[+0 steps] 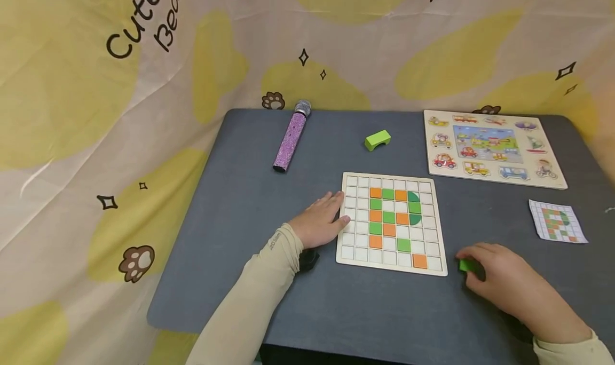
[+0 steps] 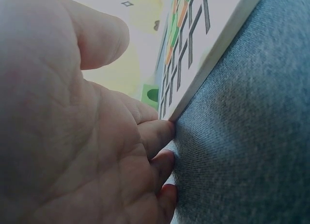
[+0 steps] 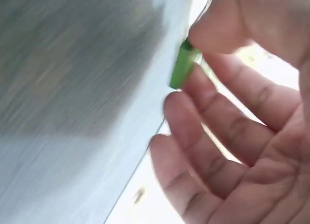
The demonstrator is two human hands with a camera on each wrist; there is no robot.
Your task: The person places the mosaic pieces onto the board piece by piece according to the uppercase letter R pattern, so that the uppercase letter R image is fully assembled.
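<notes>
A white wooden grid board (image 1: 361, 254) lies on the table, with orange, green and rounded dark-green tiles set in a letter-R shape. Along its left edge rests my left hand (image 1: 317, 222), fingers extended. In the left wrist view, the fingertips touch the board's side (image 2: 213, 64) and the tabletop. Just off the lower right corner, my right hand (image 1: 504, 282) pinches a small green block (image 1: 465, 265) between thumb and fingers. The right wrist view shows the green block (image 3: 182, 67) at the thumb tip, low over the table, its far end partly hidden by the fingers.
A light-green arch block (image 1: 377, 139) stands behind the board. To its left lies a glittery purple microphone (image 1: 291, 141). A vehicle picture puzzle (image 1: 490, 167) sits at the back right, and a pattern card (image 1: 557, 222) lies in front of it. A printed cloth hangs behind the table.
</notes>
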